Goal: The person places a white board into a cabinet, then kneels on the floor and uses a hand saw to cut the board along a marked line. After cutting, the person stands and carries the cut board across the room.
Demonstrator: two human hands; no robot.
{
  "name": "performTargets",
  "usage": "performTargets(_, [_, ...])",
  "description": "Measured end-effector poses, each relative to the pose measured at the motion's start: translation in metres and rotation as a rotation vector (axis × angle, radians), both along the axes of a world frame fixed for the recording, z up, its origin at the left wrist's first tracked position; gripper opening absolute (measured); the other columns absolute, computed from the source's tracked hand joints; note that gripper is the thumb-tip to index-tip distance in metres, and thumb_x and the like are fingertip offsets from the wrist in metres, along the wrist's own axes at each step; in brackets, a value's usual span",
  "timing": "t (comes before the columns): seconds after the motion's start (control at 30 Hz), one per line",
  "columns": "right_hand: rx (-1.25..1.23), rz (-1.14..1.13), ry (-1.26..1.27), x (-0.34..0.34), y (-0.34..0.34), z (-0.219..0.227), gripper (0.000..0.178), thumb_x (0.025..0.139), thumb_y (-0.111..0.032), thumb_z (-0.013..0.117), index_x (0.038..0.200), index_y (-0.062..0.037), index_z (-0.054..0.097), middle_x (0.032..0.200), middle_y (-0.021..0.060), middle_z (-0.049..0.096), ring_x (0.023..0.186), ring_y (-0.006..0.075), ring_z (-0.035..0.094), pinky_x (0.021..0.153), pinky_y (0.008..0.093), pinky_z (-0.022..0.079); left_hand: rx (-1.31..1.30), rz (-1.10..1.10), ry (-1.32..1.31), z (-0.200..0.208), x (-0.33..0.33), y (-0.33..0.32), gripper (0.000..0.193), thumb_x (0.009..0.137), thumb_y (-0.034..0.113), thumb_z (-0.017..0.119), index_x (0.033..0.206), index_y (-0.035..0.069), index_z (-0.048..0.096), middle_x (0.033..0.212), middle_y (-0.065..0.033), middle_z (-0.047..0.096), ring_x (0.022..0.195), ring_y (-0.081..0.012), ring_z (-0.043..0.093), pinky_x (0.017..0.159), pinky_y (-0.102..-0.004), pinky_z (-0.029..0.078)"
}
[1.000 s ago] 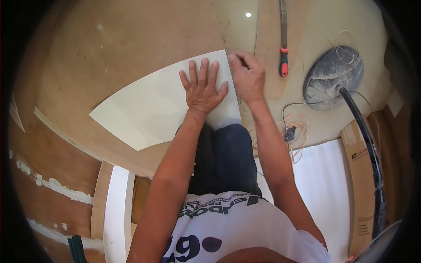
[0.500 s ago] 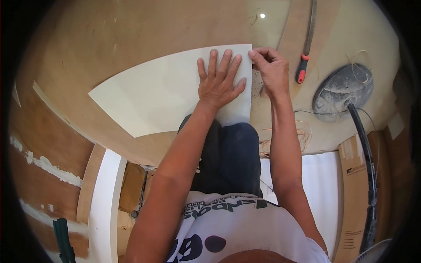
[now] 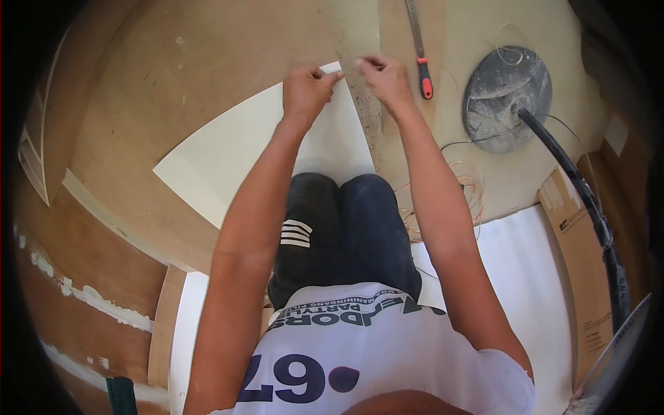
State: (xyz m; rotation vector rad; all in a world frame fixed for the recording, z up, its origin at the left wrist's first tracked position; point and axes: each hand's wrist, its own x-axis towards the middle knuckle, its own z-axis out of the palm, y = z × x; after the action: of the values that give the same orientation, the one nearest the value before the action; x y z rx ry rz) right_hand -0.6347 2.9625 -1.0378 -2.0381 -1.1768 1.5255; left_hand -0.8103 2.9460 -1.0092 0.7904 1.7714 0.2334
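A white sheet with a curved far edge and a straight right edge lies on the brown wooden surface, its near part against my knees. My left hand is closed on its far right corner, pinching it between thumb and fingers. Just right of that corner, apart from the sheet, is my right hand. Its fingers are curled with thumb and forefinger drawn together, slightly blurred. Whether anything thin is between them I cannot make out.
A file with a red and black handle lies beyond my right hand. Farther right stands a dusty grey round disc with a black pole. Thin coiled wire lies beside my right forearm. A cardboard box stands at the right.
My left hand has gone from lying flat on the sheet to pinching its corner. My right hand has come away from the sheet's edge. The sheet appears turned slightly, and the view has shifted.
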Motion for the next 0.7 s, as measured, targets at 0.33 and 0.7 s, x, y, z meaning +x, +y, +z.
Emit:
performTargets(0.33, [0.396,0.166,-0.609,0.094,0.01,-0.059,0.034,0.084,-0.021,0.07,0.106,0.0024,0.058,0.087,0.0195,0.065,0.084,0.0364,0.065,0.079,0.046,0.052,0.003,0.49,-0.264,-0.004,0.013,0.0,0.03,0.086,0.024,0.077,0.077,-0.003,0.066,0.067,-0.0125,0.068,0.055,-0.0184,0.068,0.049,-0.0283,0.055])
performTargets(0.7, [-0.333,0.003,0.199,-0.004,-0.032,0.13,0.052,0.097,-0.012,0.056,0.144,-0.0002,0.038,0.073,0.0063,0.058,0.049,0.0131,0.056,0.044,0.028,0.048,-0.071,0.46,-0.232,-0.002,0.001,0.001,0.032,0.083,0.025,0.08,0.071,0.0,0.065,0.062,-0.0093,0.065,0.055,-0.0164,0.068,0.046,-0.0269,0.051])
